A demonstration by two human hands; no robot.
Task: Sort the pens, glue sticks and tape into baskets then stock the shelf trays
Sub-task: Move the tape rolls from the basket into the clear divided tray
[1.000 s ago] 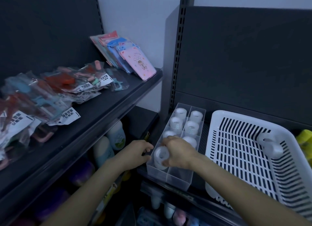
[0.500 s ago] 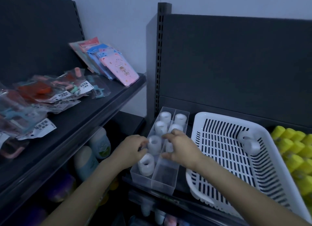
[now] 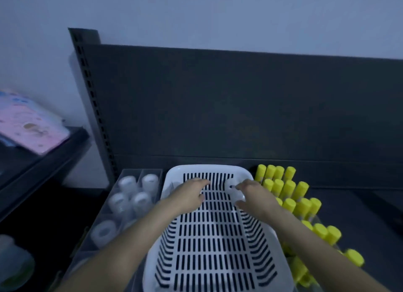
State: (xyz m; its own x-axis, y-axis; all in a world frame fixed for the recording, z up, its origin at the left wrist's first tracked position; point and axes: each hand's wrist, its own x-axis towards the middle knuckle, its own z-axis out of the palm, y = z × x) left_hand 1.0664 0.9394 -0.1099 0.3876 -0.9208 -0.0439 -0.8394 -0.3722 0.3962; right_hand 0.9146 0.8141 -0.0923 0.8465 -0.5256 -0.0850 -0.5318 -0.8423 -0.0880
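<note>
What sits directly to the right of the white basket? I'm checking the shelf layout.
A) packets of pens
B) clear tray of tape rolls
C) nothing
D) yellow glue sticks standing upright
D: the yellow glue sticks stand capped-end up just past the right rim of the white basket; the clear tray of tape rolls is on its left.

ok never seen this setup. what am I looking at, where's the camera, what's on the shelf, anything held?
No machine here: a person's two bare hands, filmed by one wide-angle camera on their head, looking forward and down. On the dark shelf sits a white slotted basket. Left of it is a clear divided tray stocked with white tape rolls. Right of it stand yellow glue sticks. The right hand is at a last tape roll in the basket's far corner, fingers around it; the frame is too blurred to confirm a firm grip. The left hand hovers over the basket, holding nothing visible.
</note>
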